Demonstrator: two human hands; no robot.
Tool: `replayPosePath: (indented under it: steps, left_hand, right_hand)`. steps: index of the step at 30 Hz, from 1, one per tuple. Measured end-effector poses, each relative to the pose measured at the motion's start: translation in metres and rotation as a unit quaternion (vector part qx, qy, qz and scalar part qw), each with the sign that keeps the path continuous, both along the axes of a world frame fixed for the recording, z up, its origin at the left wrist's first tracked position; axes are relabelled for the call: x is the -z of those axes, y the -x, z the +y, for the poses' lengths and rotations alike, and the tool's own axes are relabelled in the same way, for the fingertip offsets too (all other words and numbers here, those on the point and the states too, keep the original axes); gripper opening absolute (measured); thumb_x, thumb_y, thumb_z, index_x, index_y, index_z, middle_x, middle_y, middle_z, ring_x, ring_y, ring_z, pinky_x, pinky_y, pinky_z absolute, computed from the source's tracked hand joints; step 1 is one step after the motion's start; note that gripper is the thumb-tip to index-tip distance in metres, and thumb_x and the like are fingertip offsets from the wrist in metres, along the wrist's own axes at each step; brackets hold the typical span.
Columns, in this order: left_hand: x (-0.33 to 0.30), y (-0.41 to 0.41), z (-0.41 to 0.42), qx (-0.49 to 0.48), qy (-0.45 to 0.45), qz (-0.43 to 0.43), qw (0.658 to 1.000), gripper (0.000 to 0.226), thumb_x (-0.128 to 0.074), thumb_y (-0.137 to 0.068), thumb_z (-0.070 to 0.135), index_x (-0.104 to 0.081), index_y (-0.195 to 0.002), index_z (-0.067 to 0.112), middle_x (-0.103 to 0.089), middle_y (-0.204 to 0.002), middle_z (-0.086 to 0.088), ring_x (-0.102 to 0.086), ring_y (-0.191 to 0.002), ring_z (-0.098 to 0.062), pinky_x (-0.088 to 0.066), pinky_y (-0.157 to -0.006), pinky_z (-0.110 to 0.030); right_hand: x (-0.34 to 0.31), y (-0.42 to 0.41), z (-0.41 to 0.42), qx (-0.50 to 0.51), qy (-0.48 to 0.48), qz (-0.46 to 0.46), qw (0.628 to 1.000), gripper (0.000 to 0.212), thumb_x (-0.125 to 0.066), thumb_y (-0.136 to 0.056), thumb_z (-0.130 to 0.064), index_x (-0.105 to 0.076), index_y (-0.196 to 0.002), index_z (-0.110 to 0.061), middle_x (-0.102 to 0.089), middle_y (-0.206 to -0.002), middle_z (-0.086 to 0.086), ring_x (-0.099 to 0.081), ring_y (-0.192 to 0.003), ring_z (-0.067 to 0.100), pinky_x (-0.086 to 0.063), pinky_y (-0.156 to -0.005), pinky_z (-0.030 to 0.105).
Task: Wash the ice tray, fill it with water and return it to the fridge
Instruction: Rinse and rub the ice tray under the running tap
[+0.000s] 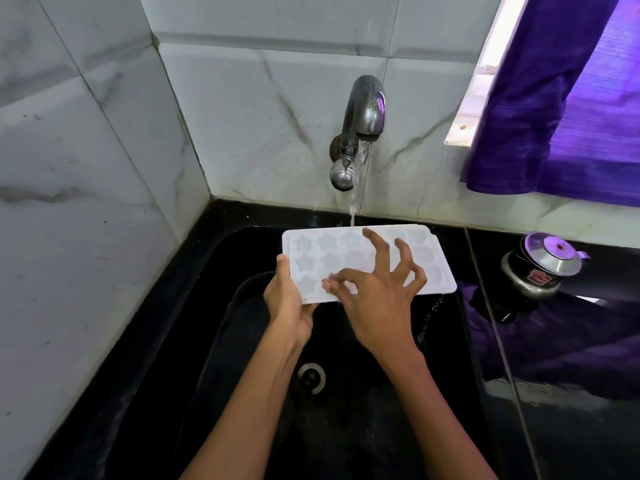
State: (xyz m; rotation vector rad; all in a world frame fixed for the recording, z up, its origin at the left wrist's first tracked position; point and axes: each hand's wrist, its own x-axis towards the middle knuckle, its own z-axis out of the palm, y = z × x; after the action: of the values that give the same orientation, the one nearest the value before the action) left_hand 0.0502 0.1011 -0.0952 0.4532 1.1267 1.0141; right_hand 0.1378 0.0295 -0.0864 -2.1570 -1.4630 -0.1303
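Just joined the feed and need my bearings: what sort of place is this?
Most likely a home kitchen: a wall tap runs into a black sink, a small lidded steel pot sits on the dark counter, and the walls are tiled.

my right hand hides the middle cells of the ice tray. right fingertips blurred. my left hand palm sits hidden under the tray.

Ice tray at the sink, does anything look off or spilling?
Water dribbles off the ice tray's right corner into the sink, as expected under the running tap. Nothing looks damaged or out of place.
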Motion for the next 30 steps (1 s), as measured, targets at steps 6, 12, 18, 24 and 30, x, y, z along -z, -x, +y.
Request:
replayPosePath:
  steps: [6,12,18,24,30]
  left_hand:
    - [0.003,-0.002,0.003,-0.009,0.007,0.01,1.0,0.035,-0.048,-0.096,0.041,-0.064,-0.093,0.011,-0.071,-0.09,-0.011,-0.069,-0.076,-0.025,-0.056,-0.062,-0.034]
    - [0.005,-0.008,0.003,0.004,0.013,0.011,1.0,0.035,-0.047,-0.097,0.041,-0.064,-0.096,0.011,-0.071,-0.089,-0.01,-0.069,-0.074,-0.023,-0.058,-0.062,-0.033]
    - [0.006,-0.01,0.003,0.024,0.021,0.019,0.999,0.036,-0.047,-0.097,0.042,-0.065,-0.098,0.011,-0.073,-0.09,-0.01,-0.07,-0.071,-0.023,-0.058,-0.054,-0.03]
    - [0.009,-0.007,0.0,0.036,0.045,0.006,0.998,0.038,-0.047,-0.097,0.042,-0.065,-0.099,0.008,-0.072,-0.096,-0.015,-0.068,-0.073,-0.027,-0.054,-0.047,-0.028]
    - [0.011,-0.003,-0.009,0.06,0.07,-0.003,0.996,0.045,-0.046,-0.097,0.042,-0.063,-0.112,0.004,-0.071,-0.104,-0.018,-0.068,-0.078,-0.028,-0.056,-0.048,-0.028]
  right_hand:
    - [0.011,-0.005,-0.003,-0.044,0.075,-0.056,0.995,0.03,-0.051,-0.081,-0.062,-0.066,-0.099,-0.044,-0.024,-0.154,0.001,0.003,-0.139,0.033,-0.001,-0.102,0.052]
    - [0.012,-0.013,0.002,-0.051,0.062,-0.099,0.992,0.021,-0.075,-0.067,-0.053,-0.066,-0.083,-0.041,-0.041,-0.145,0.005,-0.013,-0.136,0.037,-0.008,-0.101,0.051]
    - [0.011,-0.017,0.001,-0.048,0.042,-0.118,0.991,0.022,-0.08,-0.062,-0.049,-0.071,-0.08,-0.041,-0.04,-0.145,0.005,-0.016,-0.135,0.039,-0.011,-0.1,0.051]
    - [0.012,-0.017,-0.005,-0.047,0.076,-0.101,0.991,0.022,-0.064,-0.069,-0.059,-0.071,-0.081,-0.042,-0.042,-0.146,0.004,-0.015,-0.136,0.038,-0.01,-0.101,0.052]
    - [-0.002,-0.021,-0.009,-0.065,0.19,0.008,0.98,0.03,-0.063,-0.073,-0.063,-0.067,-0.092,-0.041,-0.008,-0.153,-0.012,0.021,-0.138,0.023,0.006,-0.107,0.051]
